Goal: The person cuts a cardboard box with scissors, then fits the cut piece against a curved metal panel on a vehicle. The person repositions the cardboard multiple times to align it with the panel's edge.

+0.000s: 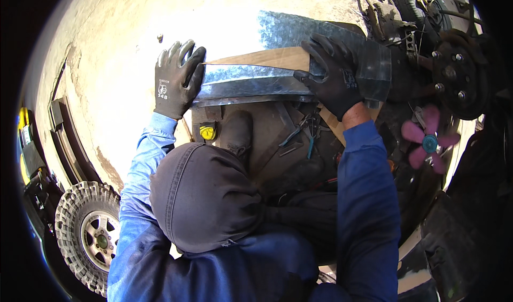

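A shiny galvanised metal sheet [251,88] with folded edges lies across the upper middle, with a tapering brown strip [272,57], perhaps cardboard, on it. My left hand [176,77], in a black glove, rests with fingers apart at the sheet's left part, touching the strip's narrow tip. My right hand [334,75], also gloved, lies spread on the sheet at the strip's wide end. Under the sheet's near edge are a yellow tape measure [208,131], blue-handled pliers [310,144] and a brown board [334,125]. My shoe [238,131] and bent dark knee [206,195] are below.
A pink-bladed fan [430,141] stands at the right below a wheel hub with studs [454,72]. A tyre and metal parts [385,18] sit at the upper right. A knobbly-tyred wheel [91,232] is at the lower left, beside long dark metal pieces [69,141] on the concrete floor [112,88].
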The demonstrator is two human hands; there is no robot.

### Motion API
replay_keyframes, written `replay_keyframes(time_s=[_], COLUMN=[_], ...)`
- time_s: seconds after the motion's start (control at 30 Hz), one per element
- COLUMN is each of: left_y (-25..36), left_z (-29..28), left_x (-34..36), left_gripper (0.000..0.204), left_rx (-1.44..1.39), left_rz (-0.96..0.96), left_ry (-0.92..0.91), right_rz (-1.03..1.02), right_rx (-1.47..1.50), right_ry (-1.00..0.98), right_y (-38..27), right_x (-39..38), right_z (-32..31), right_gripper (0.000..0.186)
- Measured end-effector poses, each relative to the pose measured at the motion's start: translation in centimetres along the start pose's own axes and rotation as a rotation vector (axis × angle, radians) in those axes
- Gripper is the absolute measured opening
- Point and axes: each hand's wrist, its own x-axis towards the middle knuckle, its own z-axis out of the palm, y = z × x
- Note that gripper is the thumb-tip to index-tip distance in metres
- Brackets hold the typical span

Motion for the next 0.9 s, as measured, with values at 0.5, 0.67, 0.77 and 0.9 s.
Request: replay_keyframes(time_s=[0.5,0.67,0.77,0.9], left_y=[0.8,1.7,2.7,3.0], left_z=[3.5,4.1,3.1,0.9], left_x=[2.3,2.8,3.4,3.9], left_gripper=[0.062,0.064,0.06,0.056], left_rx=[-0.249,-0.365,-0.379,-0.07], left_rz=[-0.033,-0.062,-0.074,-0.034], left_ry=[0.098,0.133,0.218,0.184], right_rz=[0.589,0.526,0.476,0.339], right_rx=[0.674,0.352,0.419,0.322], right_ry=[-0.242,-0.368,-0.312,-0.172], right_y=[-0.2,2.7,4.6,3.5], right_x=[2.2,3.4,2.7,1.1], right_z=[-5.7,-3.7,-3.6,-3.4], right_gripper=[0.03,0.045,0.052,0.068])
